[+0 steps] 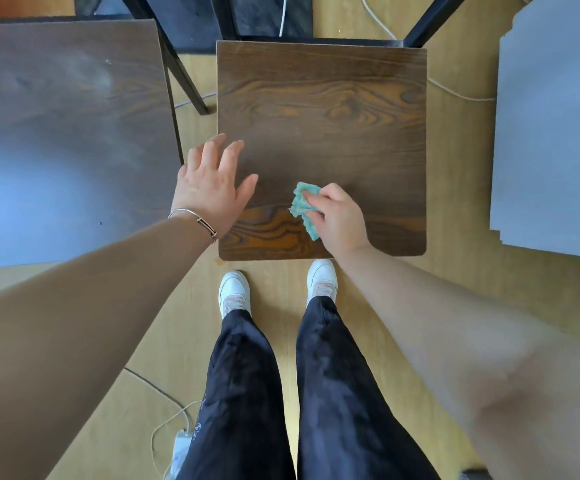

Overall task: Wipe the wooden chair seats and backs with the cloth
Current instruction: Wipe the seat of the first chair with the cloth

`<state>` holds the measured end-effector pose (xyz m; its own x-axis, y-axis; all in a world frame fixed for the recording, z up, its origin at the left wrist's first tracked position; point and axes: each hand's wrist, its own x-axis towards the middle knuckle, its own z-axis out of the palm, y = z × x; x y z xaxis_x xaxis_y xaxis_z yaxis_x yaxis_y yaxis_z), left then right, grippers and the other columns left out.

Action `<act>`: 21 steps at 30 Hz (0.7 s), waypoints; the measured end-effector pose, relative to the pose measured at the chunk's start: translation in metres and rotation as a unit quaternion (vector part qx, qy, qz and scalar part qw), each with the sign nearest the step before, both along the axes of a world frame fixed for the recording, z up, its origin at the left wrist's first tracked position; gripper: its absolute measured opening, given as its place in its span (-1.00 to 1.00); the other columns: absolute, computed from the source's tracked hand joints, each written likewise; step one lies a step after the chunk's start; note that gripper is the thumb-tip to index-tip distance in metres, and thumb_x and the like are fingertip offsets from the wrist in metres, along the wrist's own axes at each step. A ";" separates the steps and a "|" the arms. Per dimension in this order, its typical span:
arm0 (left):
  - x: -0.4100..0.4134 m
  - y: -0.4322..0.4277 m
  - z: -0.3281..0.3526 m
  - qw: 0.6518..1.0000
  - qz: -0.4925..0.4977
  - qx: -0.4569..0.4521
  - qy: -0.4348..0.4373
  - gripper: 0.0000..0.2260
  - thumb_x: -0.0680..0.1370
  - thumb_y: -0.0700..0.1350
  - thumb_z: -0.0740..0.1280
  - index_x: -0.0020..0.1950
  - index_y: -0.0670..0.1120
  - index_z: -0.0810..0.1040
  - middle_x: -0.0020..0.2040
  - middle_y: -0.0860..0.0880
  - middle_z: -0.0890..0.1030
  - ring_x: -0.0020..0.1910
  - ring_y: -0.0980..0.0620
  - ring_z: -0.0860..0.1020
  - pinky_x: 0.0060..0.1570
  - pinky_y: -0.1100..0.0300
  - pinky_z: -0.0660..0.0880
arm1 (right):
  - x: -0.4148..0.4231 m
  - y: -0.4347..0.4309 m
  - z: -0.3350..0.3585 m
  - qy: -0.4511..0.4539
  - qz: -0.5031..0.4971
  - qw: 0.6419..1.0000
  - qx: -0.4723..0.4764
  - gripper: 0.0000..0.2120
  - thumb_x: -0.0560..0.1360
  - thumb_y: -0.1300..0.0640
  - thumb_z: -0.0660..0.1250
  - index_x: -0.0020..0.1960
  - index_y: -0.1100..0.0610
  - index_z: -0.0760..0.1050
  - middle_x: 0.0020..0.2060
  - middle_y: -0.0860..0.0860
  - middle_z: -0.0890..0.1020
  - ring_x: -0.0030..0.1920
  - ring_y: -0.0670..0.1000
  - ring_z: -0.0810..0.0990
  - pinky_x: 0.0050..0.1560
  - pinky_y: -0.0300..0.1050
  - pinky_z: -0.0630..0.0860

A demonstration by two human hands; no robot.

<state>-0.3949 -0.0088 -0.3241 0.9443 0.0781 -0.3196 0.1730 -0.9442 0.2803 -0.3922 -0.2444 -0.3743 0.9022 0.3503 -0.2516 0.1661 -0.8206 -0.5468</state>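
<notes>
Our left hand (212, 188), fingers spread, lies over the near left edge of the wooden chair seat (323, 109); our right hand (340, 216) pinches the cloth (303, 206). We list: second seat (56, 133), left, apart; cloth, green, bunched, on the chair seat's near middle; bracelet (195, 220), left wrist.

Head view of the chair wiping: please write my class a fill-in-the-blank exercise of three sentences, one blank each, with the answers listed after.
1. The right hand grips a green ____ against the wooden chair seat.
2. The left hand, its fingers spread, has a bracelet around its ____.
3. The shoes on the floor in front of the seat are ____ in colour.

Missing words: cloth; wrist; white.
</notes>
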 end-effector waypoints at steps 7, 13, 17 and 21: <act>-0.029 0.031 0.000 1.000 0.013 0.005 -0.014 -0.48 0.58 0.18 0.11 0.48 -0.03 0.25 0.46 -0.11 0.27 0.37 -0.21 0.26 0.27 -0.16 0.33 | -0.071 0.042 -0.005 -0.002 0.034 0.999 -0.002 -0.74 0.50 0.25 0.40 0.19 0.19 0.61 -0.04 0.07 0.56 -0.06 0.08 0.55 -0.12 -0.08 0.58; -0.054 0.055 -0.003 0.999 0.025 0.015 -0.013 -0.50 0.59 0.17 0.11 0.48 -0.01 0.23 0.47 -0.11 0.25 0.39 -0.20 0.25 0.28 -0.15 0.32 | -0.099 0.079 -0.010 -0.013 0.028 1.000 0.003 -0.74 0.49 0.26 0.39 0.18 0.19 0.62 -0.05 0.07 0.56 -0.08 0.09 0.53 -0.15 -0.12 0.53; -0.068 0.069 -0.002 0.999 0.040 0.010 -0.017 -0.50 0.59 0.17 0.12 0.48 -0.02 0.23 0.48 -0.11 0.24 0.40 -0.19 0.23 0.29 -0.14 0.31 | -0.113 0.103 -0.011 -0.009 0.032 0.999 0.012 -0.75 0.48 0.29 0.39 0.15 0.21 0.63 -0.08 0.08 0.55 -0.11 0.10 0.52 -0.13 -0.17 0.48; -0.082 0.084 0.002 0.999 0.043 0.011 -0.019 -0.49 0.58 0.19 0.11 0.47 -0.03 0.24 0.47 -0.12 0.25 0.39 -0.20 0.25 0.27 -0.15 0.33 | -0.123 0.132 -0.008 0.029 0.101 0.994 0.028 -0.83 0.45 0.31 0.37 0.02 0.26 0.64 -0.11 0.12 0.55 -0.12 0.14 0.54 -0.16 -0.16 0.41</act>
